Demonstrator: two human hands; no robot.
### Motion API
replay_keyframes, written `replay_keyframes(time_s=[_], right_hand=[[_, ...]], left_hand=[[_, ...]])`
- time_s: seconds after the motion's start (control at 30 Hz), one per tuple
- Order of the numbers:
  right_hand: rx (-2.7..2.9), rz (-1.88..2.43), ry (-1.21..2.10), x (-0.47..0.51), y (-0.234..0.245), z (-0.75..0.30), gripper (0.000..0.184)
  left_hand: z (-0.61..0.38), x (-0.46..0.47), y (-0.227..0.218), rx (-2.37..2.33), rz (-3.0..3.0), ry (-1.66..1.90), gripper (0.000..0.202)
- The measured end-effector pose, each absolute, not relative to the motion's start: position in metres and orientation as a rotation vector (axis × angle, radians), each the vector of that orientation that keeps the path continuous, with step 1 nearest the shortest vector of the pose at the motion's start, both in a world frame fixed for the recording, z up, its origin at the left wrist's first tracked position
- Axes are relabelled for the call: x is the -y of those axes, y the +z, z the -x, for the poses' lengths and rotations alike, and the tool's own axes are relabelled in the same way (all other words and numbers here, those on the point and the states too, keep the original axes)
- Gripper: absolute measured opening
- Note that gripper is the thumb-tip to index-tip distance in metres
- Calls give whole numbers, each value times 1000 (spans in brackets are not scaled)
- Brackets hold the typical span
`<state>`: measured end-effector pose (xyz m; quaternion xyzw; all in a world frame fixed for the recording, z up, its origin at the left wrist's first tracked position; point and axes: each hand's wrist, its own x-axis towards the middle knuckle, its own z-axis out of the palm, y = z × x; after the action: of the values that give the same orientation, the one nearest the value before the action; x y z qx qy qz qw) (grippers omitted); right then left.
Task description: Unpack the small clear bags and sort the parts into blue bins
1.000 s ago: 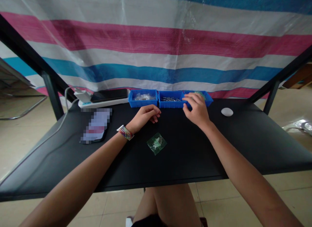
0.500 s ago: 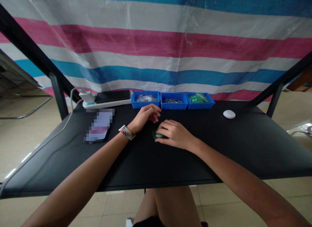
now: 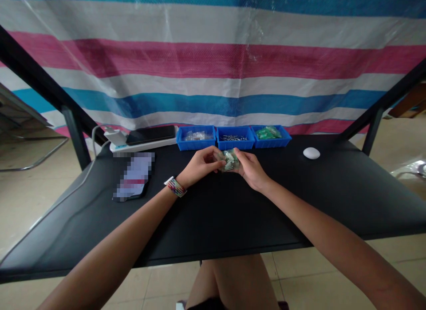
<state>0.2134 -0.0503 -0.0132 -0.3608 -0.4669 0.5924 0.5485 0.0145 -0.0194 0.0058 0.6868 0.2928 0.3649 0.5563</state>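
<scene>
Between my hands is a small clear plastic bag [image 3: 229, 160] with a green tint and pale, narrow pieces inside. My left hand [image 3: 202, 166] grips its left side, thumb across the front. My right hand [image 3: 251, 168] pinches its right side, thumb at the upper edge. The bag is held above the black table, just in front of the blue bins. The left bin [image 3: 195, 144] has clear packets in it, the middle bin [image 3: 235, 145] metal screws or nails, and the right bin [image 3: 272, 142] green packets.
On the left, a phone with a blurred screen [image 3: 135, 176] lies on the black table [image 3: 213, 225]. Behind it a dark phone [image 3: 151, 134] rests on a white power strip [image 3: 143, 146], with a plugged-in charger [image 3: 115, 136] and cable. A white mouse [image 3: 311, 153] sits at the right.
My right hand has lifted the green-tinted bag off the table and moved it up and away from me. My left hand, empty before, has closed on the bag's left side.
</scene>
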Motion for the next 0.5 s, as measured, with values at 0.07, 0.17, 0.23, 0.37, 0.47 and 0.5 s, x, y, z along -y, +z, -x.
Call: replay_keyframes(time_s=[0.07, 0.17, 0.23, 0.37, 0.47, 0.5], right_hand=[[1105, 814, 1456, 52, -10, -213, 50], [1144, 834, 1406, 55, -7, -213, 41], [1171, 877, 1357, 56, -6, -214, 39], [1197, 960, 1342, 55, -9, -217, 37], [1187, 988, 1310, 54, -12, -217, 37], [1178, 992, 1295, 54, -12, -216, 37]], left_hand=[[-13, 16, 3, -713, -1610, 886, 30], [-11, 13, 2, -726, -1587, 905, 28], [-11, 13, 3, -725, -1580, 913, 26], [-11, 14, 5, -733, -1539, 949, 27], [-11, 16, 5, -753, -1491, 946, 30], [-11, 16, 5, -757, -1483, 930, 31]])
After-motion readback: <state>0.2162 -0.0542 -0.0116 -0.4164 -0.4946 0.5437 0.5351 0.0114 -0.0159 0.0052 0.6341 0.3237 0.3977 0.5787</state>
